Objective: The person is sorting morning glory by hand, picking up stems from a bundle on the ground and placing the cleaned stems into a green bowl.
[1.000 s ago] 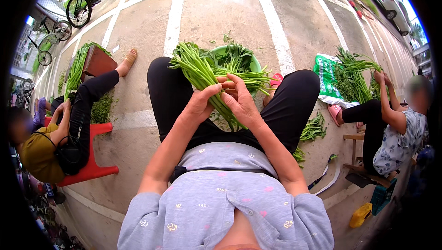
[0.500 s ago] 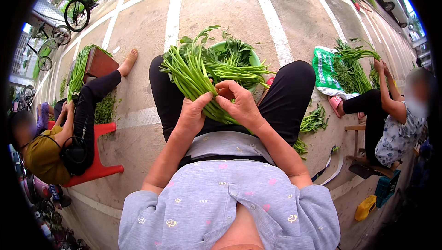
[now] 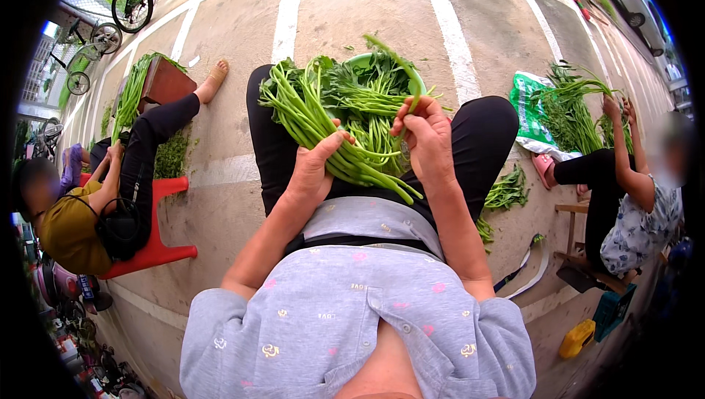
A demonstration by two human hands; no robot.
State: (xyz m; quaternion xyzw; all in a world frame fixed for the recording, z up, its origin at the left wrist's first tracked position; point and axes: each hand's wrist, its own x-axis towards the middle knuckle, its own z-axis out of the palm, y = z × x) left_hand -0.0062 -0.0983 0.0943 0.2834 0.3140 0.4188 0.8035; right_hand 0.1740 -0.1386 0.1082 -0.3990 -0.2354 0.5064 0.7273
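White-lined pavement (image 3: pixel 360 10) spread around a green basin (image 3: pixel 421 85), which leafy greens (image 3: pixel 367 83) partly hid. Over the lap, the left hand (image 3: pixel 316 168) clasped a stem bunch (image 3: pixel 308 116); the right hand (image 3: pixel 427 138) pinched a single stalk (image 3: pixel 401 62). Leftward stood a red stool (image 3: pixel 156 241).

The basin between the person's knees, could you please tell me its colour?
The basin is light green; it shows best in the head view.
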